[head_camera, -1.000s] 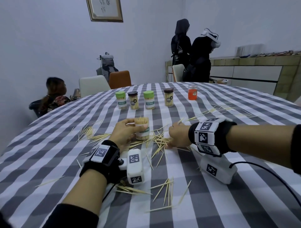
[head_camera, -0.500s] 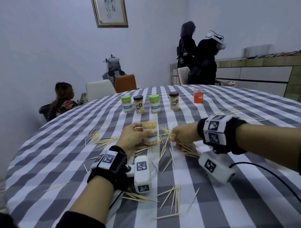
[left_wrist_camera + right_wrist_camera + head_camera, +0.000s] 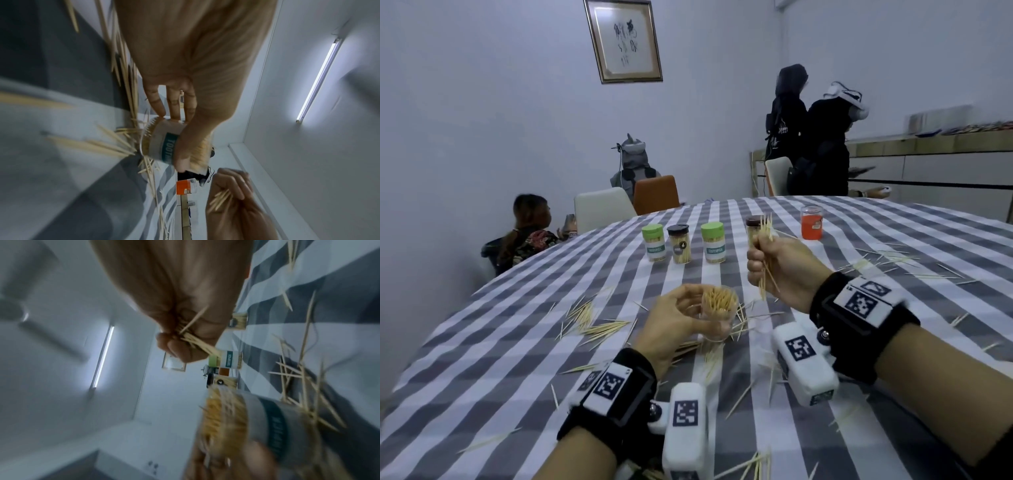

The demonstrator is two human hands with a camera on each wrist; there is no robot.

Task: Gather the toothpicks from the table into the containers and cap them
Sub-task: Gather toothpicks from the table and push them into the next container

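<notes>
My left hand grips an uncapped clear toothpick container, nearly full, just above the checked tablecloth. The same container shows in the left wrist view, thumb across its label. My right hand is raised above and to the right of it, fist closed round a bundle of toothpicks standing upright. The bundle pokes from the fist in the right wrist view. Loose toothpicks lie scattered around the container and near the front edge.
Capped containers stand in a row behind: two green-lidded and two dark-lidded, plus an orange jar. More toothpicks lie at the right. Chairs and people are beyond the table's far edge.
My right hand has picked up a bundle of toothpicks from the cloth and lifted it up. My left hand has tilted and raised the container slightly.
</notes>
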